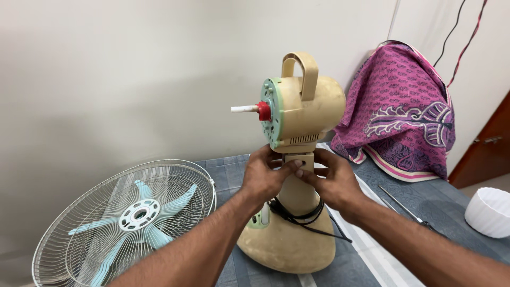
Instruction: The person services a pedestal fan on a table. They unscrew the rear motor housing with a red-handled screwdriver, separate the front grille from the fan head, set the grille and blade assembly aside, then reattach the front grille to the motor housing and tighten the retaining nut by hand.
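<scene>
both hands [300,178] grip the beige fan body's [297,202] neck.

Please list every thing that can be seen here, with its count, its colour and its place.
fan body: one, beige with a pale green front plate, upright on the table, centre
shaft: one, white with a red cap, sticking out of the motor front
power cord: one, black, wound around the stand
grille with blades: one, white wire with light blue blades, leaning at left
cloth: one, magenta patterned, draped over something at right
bowl: one, white, right edge
metal tool: one, grey, on the table, kind unclear
left hand: on the fan neck
right hand: on the fan neck
</scene>
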